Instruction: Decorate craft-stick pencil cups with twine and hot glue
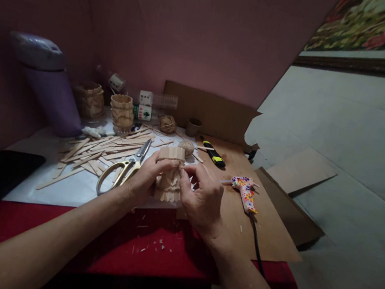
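My left hand [148, 175] is wrapped round the left side of a small cup made of wooden craft sticks [168, 193], held upright near the table's front edge. A band of twine [171, 159] circles the cup below its rim, with more twine lower on its side. My right hand [202, 196] pinches at the twine on the cup's right side; its fingertips partly hide the strand. Just behind the cup lies a small ball of twine [186, 148]. Gold-handled scissors [124, 169] rest partly open, left of my left hand.
Loose craft sticks [104, 150] spread over the white sheet at left. Two stick-covered cups [122, 112], a purple bottle [50, 89] and plastic bottles [163, 100] stand or lie behind. A yellow-black utility knife [213, 152] and a corded glue gun [245, 191] lie on cardboard [273, 234].
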`<state>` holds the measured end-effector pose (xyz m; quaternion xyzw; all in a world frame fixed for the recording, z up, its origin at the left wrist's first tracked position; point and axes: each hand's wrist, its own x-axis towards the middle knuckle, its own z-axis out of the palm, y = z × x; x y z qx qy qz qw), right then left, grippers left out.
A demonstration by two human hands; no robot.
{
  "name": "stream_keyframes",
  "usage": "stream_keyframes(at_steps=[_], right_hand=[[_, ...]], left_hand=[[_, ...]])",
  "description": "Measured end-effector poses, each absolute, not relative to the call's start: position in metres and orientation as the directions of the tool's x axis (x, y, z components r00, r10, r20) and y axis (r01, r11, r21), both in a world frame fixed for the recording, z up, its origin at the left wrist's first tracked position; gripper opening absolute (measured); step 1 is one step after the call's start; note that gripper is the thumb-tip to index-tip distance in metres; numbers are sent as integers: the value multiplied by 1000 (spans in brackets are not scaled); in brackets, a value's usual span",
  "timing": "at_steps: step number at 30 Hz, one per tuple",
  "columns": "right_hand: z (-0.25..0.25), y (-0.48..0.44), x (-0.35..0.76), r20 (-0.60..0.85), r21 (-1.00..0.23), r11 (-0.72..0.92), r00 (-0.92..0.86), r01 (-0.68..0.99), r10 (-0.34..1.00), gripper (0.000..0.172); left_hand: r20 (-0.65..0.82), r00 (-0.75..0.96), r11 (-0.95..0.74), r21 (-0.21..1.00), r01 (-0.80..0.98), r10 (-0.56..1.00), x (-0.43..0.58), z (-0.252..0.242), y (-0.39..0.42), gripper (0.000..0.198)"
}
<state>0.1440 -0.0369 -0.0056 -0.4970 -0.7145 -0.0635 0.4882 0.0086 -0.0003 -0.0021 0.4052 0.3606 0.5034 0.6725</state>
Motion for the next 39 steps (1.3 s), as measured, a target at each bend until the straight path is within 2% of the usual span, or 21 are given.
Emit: stream_keyframes(at_steps=[6, 15, 20, 22, 28, 39], right_hand=[[-6, -37, 145, 774, -396, 531, -39, 750, 632, 9], [-4, -37, 146, 788, -382, 602, -92, 701, 608, 16], [-5, -37, 146, 787, -382, 602, -95, 701, 610, 16], [-5, -38, 146, 777, -401, 597, -89, 695, 624, 16], [-1, -39, 147, 756, -489, 570, -6, 660, 655, 12], [-4, -38, 146, 792, -403, 643, -104, 651, 601, 14]], left_hand=[[-132, 282, 248, 868, -429, 950, 7, -2, -2, 42], [-178, 346, 331, 825, -458, 921, 4, -2, -1, 36], [-74, 370, 255, 846, -469, 926, 4, -5, 0, 42], [-66, 368, 249, 844, -476, 927, 5, -5, 0, 43], [-181, 323, 327, 809, -488, 929, 4, 0, -1, 33], [-115, 331, 280, 811, -514, 937, 4, 2, -1, 32]])
